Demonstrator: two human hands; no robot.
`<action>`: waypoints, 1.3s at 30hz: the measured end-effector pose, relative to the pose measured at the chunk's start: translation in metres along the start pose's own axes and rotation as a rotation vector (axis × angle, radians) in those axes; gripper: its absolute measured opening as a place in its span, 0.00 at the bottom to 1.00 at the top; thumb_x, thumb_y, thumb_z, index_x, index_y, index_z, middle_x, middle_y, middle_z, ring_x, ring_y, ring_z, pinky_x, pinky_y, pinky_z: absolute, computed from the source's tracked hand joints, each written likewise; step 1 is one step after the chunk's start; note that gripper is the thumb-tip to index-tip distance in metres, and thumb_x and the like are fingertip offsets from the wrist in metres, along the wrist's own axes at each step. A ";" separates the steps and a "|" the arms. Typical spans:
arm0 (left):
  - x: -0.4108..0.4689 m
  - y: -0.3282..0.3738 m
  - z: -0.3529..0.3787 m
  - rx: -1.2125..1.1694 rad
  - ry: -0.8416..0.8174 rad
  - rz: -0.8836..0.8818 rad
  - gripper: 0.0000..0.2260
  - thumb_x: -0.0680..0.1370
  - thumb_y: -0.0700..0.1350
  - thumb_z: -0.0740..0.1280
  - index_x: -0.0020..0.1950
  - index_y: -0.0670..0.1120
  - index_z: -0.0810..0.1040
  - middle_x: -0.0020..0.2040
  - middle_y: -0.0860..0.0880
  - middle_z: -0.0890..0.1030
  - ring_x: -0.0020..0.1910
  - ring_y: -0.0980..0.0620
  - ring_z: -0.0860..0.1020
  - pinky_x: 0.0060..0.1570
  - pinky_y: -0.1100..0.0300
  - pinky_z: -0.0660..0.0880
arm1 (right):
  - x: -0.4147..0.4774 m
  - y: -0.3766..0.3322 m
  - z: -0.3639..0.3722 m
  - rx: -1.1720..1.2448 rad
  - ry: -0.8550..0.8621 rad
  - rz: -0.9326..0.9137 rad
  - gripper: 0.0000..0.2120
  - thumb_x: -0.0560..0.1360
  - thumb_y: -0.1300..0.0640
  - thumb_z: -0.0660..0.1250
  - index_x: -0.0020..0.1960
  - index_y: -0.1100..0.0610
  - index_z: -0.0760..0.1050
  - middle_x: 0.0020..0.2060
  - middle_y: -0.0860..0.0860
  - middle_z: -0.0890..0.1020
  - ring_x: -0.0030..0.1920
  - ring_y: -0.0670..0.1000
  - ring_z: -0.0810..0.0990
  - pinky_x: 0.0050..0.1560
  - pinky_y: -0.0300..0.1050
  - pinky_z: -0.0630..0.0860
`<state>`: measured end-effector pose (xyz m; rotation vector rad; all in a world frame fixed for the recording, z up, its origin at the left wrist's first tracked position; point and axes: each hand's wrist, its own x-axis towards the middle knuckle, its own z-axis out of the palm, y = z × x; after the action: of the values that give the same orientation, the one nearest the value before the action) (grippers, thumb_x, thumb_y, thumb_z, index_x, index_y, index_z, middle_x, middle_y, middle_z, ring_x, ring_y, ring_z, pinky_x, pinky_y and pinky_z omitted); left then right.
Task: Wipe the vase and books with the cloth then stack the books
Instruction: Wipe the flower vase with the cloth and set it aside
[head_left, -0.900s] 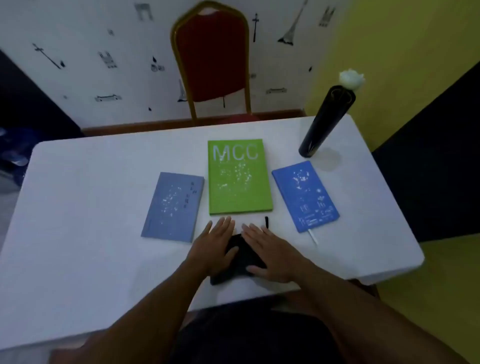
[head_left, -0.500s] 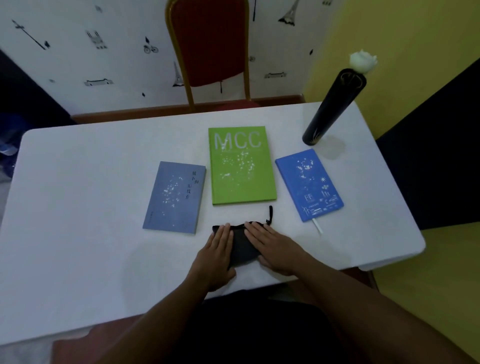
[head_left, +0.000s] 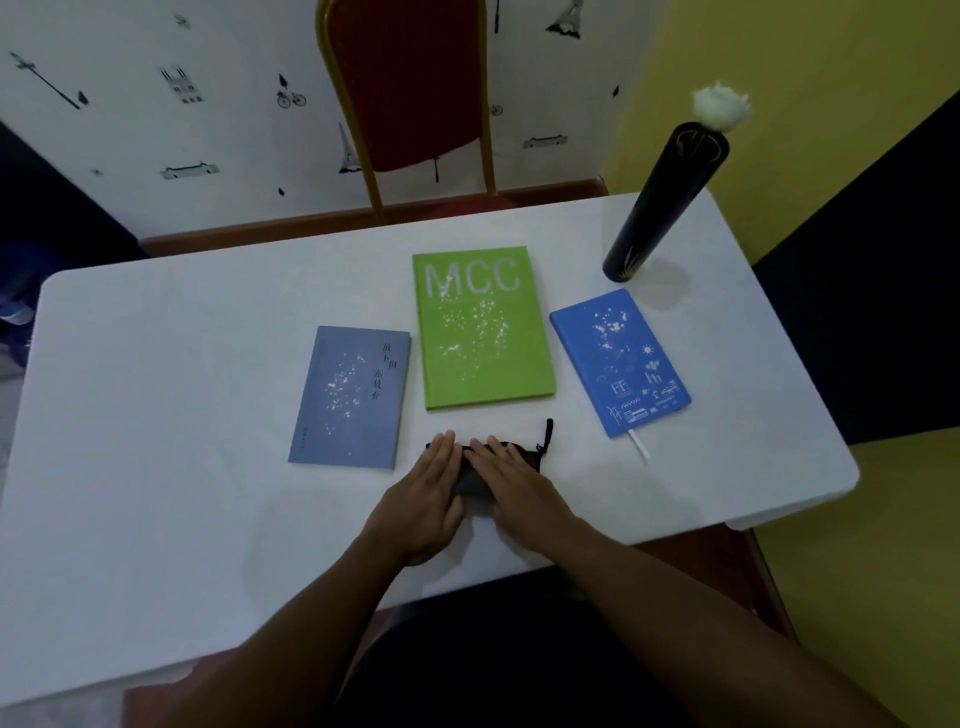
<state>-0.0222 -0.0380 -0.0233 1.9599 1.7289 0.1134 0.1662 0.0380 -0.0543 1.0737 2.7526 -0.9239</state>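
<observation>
The cloth (head_left: 475, 480), small and dark, lies on the white bench (head_left: 156, 415) near its front edge, just in front of the green book (head_left: 483, 332). Both hands are flat on top of it, palms down, fingers stretched out and lying side by side. The left hand (head_left: 423, 499) covers its left part and the right hand (head_left: 511, 486) its right part, with a strip of the dark fabric showing between them. Neither has a closed grip on it; the fingers are spread flat, pressing rather than pinching. A short black cord (head_left: 546, 435) pokes out by the right fingertips, towards the green book.

Three books lie face up in a row beyond the hands. The green one in the middle has "MCC" in big pale letters across the top, with a scatter of white specks below. To its left is a grey-blue book (head_left: 350, 397) with a column of dark characters down its right side, too small for me to read. To the right lies a brighter blue book (head_left: 621, 361), turned at a slant, with small white drawings on it and a white ribbon marker (head_left: 639, 445) sticking out of its near end.

The vase (head_left: 662, 208), tall, black and slim, stands at the far right corner of the bench, well away from both hands, with a white flower (head_left: 719, 106) in its mouth
</observation>
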 end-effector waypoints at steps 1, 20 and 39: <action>0.002 -0.003 -0.003 0.019 0.010 0.007 0.34 0.82 0.57 0.48 0.81 0.37 0.56 0.82 0.41 0.53 0.82 0.45 0.51 0.80 0.49 0.57 | 0.001 0.002 -0.005 0.040 -0.003 0.004 0.32 0.77 0.70 0.61 0.81 0.61 0.62 0.80 0.57 0.64 0.81 0.58 0.61 0.81 0.58 0.60; 0.231 0.094 -0.089 0.177 0.096 -0.025 0.29 0.86 0.55 0.44 0.83 0.42 0.48 0.84 0.44 0.50 0.83 0.48 0.46 0.82 0.49 0.44 | -0.007 0.177 -0.195 0.255 0.323 0.258 0.35 0.78 0.72 0.61 0.81 0.51 0.61 0.80 0.53 0.67 0.77 0.58 0.69 0.76 0.59 0.69; 0.387 0.194 -0.165 -0.643 0.646 -0.021 0.35 0.72 0.59 0.77 0.73 0.47 0.70 0.68 0.50 0.78 0.66 0.54 0.76 0.64 0.59 0.75 | 0.011 0.240 -0.237 0.342 0.536 0.389 0.24 0.81 0.69 0.61 0.76 0.58 0.69 0.72 0.57 0.77 0.72 0.60 0.75 0.72 0.51 0.71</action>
<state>0.1587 0.3710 0.0978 1.4882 1.7572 1.2429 0.3486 0.3137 0.0135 2.0968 2.6243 -1.2102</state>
